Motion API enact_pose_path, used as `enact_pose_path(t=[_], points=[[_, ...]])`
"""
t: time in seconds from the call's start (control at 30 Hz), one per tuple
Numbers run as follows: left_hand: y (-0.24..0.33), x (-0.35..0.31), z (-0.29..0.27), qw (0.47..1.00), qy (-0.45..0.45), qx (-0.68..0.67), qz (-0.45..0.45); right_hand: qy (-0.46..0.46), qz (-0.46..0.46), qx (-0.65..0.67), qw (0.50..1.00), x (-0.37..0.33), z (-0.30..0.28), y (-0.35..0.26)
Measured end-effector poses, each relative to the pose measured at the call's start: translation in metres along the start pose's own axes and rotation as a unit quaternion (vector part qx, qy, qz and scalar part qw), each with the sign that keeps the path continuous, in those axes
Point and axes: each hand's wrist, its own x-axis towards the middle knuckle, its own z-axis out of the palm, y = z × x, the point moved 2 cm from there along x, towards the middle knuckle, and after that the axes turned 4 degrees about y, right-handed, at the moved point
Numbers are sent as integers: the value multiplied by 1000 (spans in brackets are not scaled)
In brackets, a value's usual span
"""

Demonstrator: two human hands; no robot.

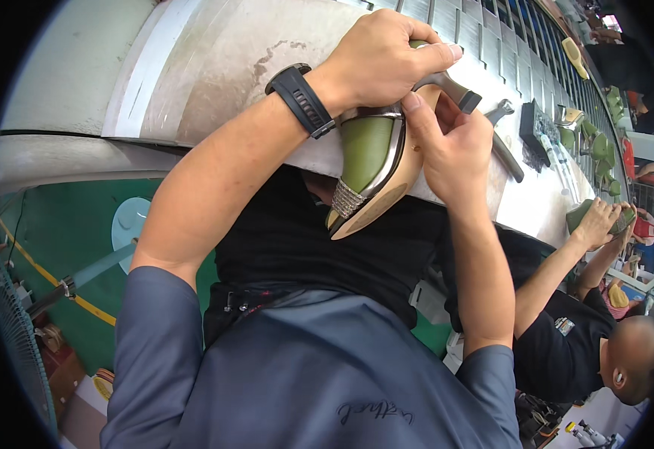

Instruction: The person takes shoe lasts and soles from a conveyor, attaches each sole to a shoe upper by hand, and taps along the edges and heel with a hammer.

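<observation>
A green high-heeled shoe [366,150] with silver edging, a glittering band by its toe and a tan sole hangs tilted in front of me, toe down toward my body. Its slim heel [455,91] sticks out to the right with a dark tip. My left hand [387,63], with a black watch on the wrist, is closed over the back part of the shoe. From the sole side, my right hand [458,150] grips the shoe below the heel, its thumb close to the left fingers. What lies under the fingers is hidden.
A hammer [505,142] lies on the pale workbench [229,82] right of my hands, beside a dark box [534,131]. Farther right, another person's hands [600,223] hold a green shoe. A slatted conveyor [521,37] bearing more green shoes runs behind. A fan [23,322] stands at lower left.
</observation>
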Motion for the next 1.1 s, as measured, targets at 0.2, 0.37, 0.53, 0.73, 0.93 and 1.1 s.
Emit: enact_pose_path(t=[0.2, 0.37, 0.53, 0.73, 0.93, 1.1], points=[[4, -3, -4, 995, 59, 28, 73, -99, 110, 105, 983, -1, -10, 11], [-8, 1, -2, 989, 63, 11, 135, -58, 56, 47, 996, -18, 6, 2], [-1, -5, -3, 985, 72, 43, 149, -25, 62, 55, 996, -22, 0, 8], [-12, -7, -5, 979, 59, -9, 196, -114, 116, 111, 980, -46, -5, -3], [0, -12, -13, 984, 58, -6, 171, -74, 125, 52, 988, -25, 7, -14], [-33, -9, -34, 982, 105, -125, 98, -44, 84, 11, 995, 3, 12, -20]])
